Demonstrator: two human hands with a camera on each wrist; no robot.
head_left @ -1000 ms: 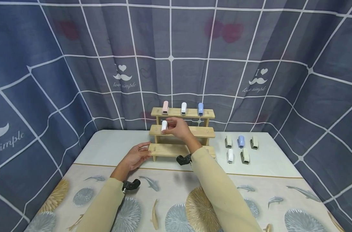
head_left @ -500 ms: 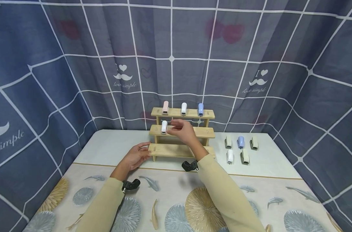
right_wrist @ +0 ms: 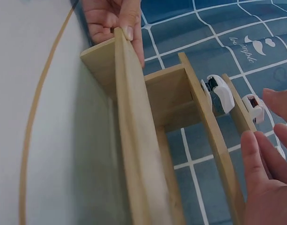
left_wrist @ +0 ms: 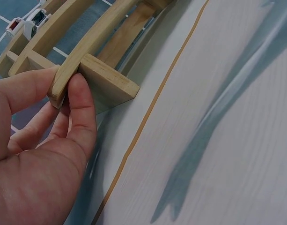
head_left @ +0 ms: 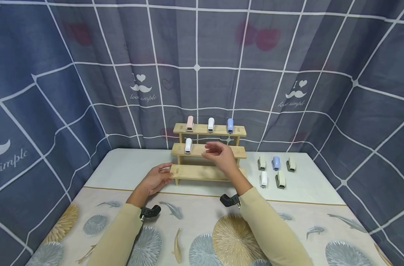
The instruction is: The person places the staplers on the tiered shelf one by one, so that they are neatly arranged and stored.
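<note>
A three-step wooden stand stands on the white part of the table. My left hand pinches the left end of its lowest step, thumb and fingers on either side of the board. On the middle step's left part sits a white mini stapler. My right hand hovers in front of that step, right of the stapler and apart from it, fingers loosely bent and holding nothing. Along the top step stand a pink stapler, a white stapler and a blue stapler.
To the right of the stand, several more staplers lie on the table: a blue one, a white one and cream ones. A dark checked curtain hangs behind and at both sides. A patterned cloth covers the near table.
My right hand has let go of the white stapler on the middle step and moved right and slightly down towards me. My left hand keeps its place on the lowest step.
</note>
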